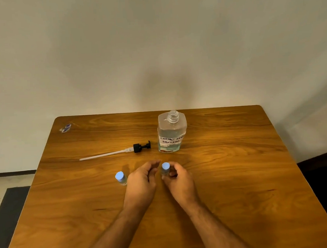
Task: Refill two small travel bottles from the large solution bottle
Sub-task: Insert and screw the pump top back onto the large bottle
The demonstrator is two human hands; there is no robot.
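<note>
The large clear solution bottle (pixel 171 132) stands uncapped near the table's far edge, with a handwritten white label. Its black pump head with a long white tube (pixel 122 150) lies flat to the bottle's left. Two small clear travel bottles with pale blue caps stand in front. My right hand (pixel 177 177) grips the right travel bottle (pixel 165 168) around its body. My left hand (pixel 142 179) hovers just left of that bottle, fingers loosely curled and holding nothing. The left travel bottle (pixel 120 177) stands alone beside my left hand.
The wooden table (pixel 237 177) backs onto a plain wall. A small crumpled wrapper (pixel 65 128) lies at its far left corner. A dark mat lies on the floor at the left.
</note>
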